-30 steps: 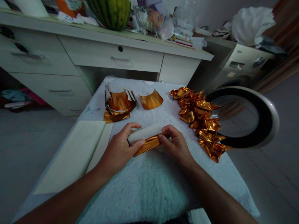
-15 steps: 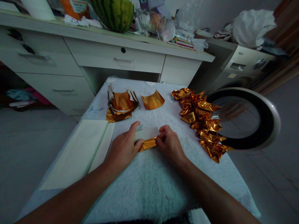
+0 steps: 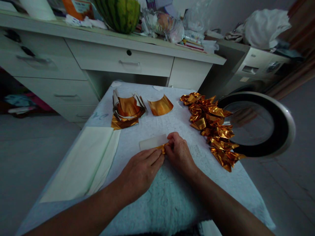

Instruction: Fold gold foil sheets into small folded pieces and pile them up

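A sheet of gold foil paper (image 3: 153,141) lies in front of me, pale backing up, its near edge folded over into a gold strip. My left hand (image 3: 141,170) rests flat along that strip, fingers stretched out and covering most of it; its thumb is hidden. At the strip's right end, my right hand (image 3: 179,149) pinches the paper between thumb and fingertips. Beyond my hands are a single curved gold sheet (image 3: 161,105) and a curled stack of gold sheets (image 3: 128,106). Folded gold foil pieces (image 3: 211,126) form a crumpled pile to the right.
Folded white paper (image 3: 78,164) lies along the left of the cloth-covered table (image 3: 177,203). Behind it stands a white drawer cabinet (image 3: 123,62) with a watermelon (image 3: 120,14) and plastic bags on top. An open washing machine door (image 3: 258,124) reaches the table's right edge.
My left hand has slid right and nearer me, going from a thumb grip at the paper's left end to flat fingers over the gold fold. My right hand has stayed in place.
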### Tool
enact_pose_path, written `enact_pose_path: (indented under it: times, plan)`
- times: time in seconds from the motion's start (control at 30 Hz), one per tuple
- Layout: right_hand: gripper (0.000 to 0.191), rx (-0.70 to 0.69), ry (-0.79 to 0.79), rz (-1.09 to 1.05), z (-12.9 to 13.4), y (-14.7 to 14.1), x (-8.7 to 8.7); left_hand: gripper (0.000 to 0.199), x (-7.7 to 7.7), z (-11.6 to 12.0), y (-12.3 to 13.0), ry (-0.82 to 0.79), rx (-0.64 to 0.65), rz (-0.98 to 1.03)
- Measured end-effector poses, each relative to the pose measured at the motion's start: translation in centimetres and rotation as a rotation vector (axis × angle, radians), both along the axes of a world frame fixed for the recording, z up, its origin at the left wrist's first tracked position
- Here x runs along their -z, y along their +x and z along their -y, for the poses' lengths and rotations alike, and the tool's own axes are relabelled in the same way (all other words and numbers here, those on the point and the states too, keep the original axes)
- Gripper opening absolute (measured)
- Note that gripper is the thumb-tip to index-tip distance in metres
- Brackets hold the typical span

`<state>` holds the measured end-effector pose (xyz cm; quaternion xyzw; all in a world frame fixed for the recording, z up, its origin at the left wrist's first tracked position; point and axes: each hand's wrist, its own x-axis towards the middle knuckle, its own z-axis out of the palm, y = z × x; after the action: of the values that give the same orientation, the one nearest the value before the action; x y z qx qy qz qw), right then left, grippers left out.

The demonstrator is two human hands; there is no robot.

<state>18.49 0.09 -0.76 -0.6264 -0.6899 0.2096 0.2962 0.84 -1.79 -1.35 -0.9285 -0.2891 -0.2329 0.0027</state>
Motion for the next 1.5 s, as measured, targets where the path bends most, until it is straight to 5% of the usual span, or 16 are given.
enact_pose_path:
  times: [1.5]
  plan:
    - [0.019, 0.01, 0.091, 0.255, 0.16, 0.46, -0.25, 0.039, 0.9, 0.17, -0.17, -0.049, -0.05, -0.118]
